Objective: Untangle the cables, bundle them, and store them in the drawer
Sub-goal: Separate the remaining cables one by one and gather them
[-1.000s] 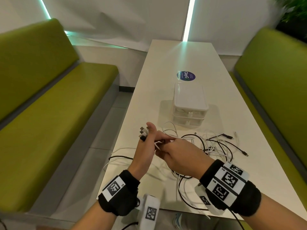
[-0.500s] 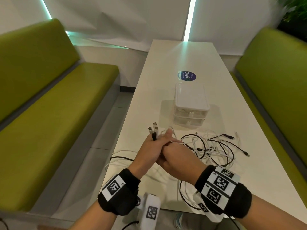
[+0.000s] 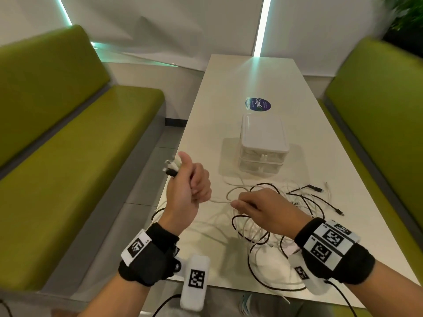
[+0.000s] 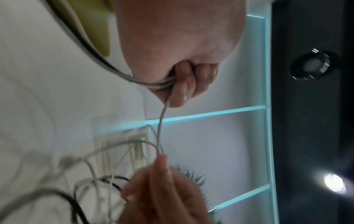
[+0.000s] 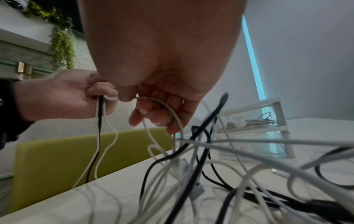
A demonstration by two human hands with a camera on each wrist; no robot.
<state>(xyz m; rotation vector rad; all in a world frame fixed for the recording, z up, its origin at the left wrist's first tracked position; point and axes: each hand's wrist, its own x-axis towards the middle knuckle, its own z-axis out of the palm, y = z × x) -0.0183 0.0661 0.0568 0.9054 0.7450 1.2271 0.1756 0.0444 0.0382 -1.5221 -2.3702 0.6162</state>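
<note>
Head view: left hand (image 3: 191, 191) raised above the table (image 3: 206, 124) edge, left of the drawer box (image 3: 263, 143), thumb up, fingers curled tight around gathered cable ends (image 3: 170, 168), plugs poking out past the thumb; probably held high to keep sorted ends clear of the tangle (image 3: 274, 216). Right hand (image 3: 263, 208) low, in front of the drawer box, knuckles up, pinching one white cable (image 3: 219, 200) stretched between both hands, likely to draw it out of the tangle. Drawers closed; nothing bundled yet.

Left wrist view: left fingers (image 4: 184, 84) clamped on several pale strands, one white cable (image 4: 161, 125) dropping straight to the right fingertips (image 4: 162, 165), pressed together on it. More loops blurred beneath.

Right wrist view: right fingers (image 5: 153, 115) curled loosely, white cable (image 5: 166, 109) looped through them; exact pinch hidden by the palm. Left hand (image 5: 63, 95) beside, fisted on black and white strands hanging to the table. Tangle spread near the drawer box (image 5: 268, 121), black and white cables crossing.
</note>
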